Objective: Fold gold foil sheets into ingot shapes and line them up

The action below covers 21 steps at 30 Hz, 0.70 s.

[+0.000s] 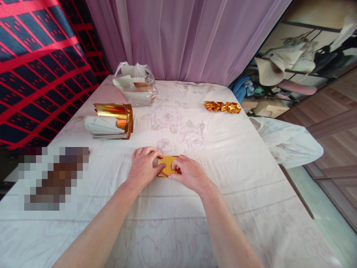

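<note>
two bare forearms reach in from the near edge over the surface (228, 223), which is covered by a pale floral sheet. left hand (142, 167) lies palm down, fingers curled, thumb pressed onto the left edge of a small folded gold paper (166, 164). right hand (189, 172) covers the paper's right side, fingertips pinching its edge. both grips are closed on the paper, which lies flat on the sheet between them, near the middle. to the left, further back, a stack of gold foil sheets (111, 122), its top leaves curling over. beyond that, a clear plastic bag (135, 83) holding pale paper. far right, a short row of folded gold pieces (222, 107). behind everything, a lilac curtain (181, 37).
</note>
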Each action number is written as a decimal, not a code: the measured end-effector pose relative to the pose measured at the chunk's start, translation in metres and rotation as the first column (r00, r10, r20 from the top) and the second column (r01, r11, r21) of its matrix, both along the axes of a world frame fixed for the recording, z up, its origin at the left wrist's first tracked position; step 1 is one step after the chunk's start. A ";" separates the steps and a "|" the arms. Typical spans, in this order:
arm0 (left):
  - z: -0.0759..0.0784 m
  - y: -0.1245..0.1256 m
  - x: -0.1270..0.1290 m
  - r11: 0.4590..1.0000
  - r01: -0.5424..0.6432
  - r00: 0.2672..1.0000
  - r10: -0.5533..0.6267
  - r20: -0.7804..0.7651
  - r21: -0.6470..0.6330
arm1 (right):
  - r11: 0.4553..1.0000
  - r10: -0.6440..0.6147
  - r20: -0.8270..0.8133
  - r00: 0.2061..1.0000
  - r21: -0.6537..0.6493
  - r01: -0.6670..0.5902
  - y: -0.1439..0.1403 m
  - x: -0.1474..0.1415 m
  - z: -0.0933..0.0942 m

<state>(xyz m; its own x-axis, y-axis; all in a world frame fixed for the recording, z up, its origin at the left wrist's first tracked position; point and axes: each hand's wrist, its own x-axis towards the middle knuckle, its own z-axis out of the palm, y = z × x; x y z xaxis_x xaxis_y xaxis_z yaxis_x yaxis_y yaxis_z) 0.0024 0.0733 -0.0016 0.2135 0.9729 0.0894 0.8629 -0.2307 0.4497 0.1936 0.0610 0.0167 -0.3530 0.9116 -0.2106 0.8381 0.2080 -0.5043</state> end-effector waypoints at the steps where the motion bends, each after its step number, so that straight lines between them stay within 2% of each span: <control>1: 0.000 0.000 0.000 1.000 0.000 1.000 0.000 -0.001 0.000 | 1.000 0.006 -0.029 1.000 -0.004 -0.006 0.000 0.001 -0.001; 11: -0.003 0.001 -0.001 1.000 0.012 1.000 -0.012 0.001 0.024 | 0.991 0.058 -0.271 0.961 -0.103 -0.088 0.002 0.022 -0.002; 14: -0.002 0.001 0.000 1.000 0.012 1.000 -0.012 0.005 0.021 | 0.983 0.037 -0.344 0.938 -0.157 -0.097 0.004 0.026 -0.003; 21: -0.001 0.000 0.000 1.000 0.013 1.000 -0.013 0.002 0.017 | 0.991 -0.036 -0.288 0.957 -0.131 -0.002 0.003 0.015 -0.005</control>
